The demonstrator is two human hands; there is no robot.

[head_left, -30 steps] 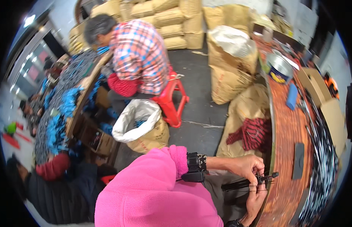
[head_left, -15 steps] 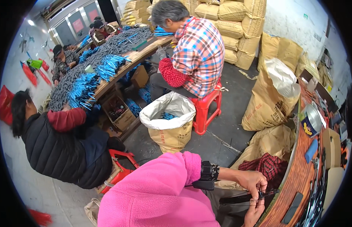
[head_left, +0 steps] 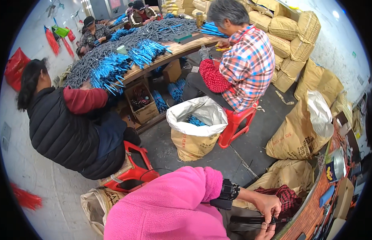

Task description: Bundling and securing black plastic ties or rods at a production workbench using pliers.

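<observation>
My left hand (head_left: 270, 206), reaching from a pink fleece sleeve with a black strap at the wrist, is closed in a pinch. Below it, my right hand (head_left: 266, 231) is partly cut off by the lower edge, its fingertips meeting the left ones. Between them is a long, slender black piece (head_left: 246, 219) with thin dark strands beside it; its exact kind is unclear. It lies over my lap, close to the reddish wooden bench (head_left: 301, 222). A red-and-black checked cloth (head_left: 288, 197) lies just beyond my hands.
On the bench are a metal tin (head_left: 334, 165) and a blue roll-shaped thing (head_left: 326, 196). An open sack (head_left: 196, 138) holds blue pieces. One co-worker in a plaid shirt (head_left: 250, 68) sits ahead, another in a black vest (head_left: 70, 132) at left, beside a table heaped with grey and blue pieces (head_left: 110, 70).
The view has shifted, so the surroundings appear farther right and the bench shows less. My hands stay together at the black piece, slightly lower in the picture.
</observation>
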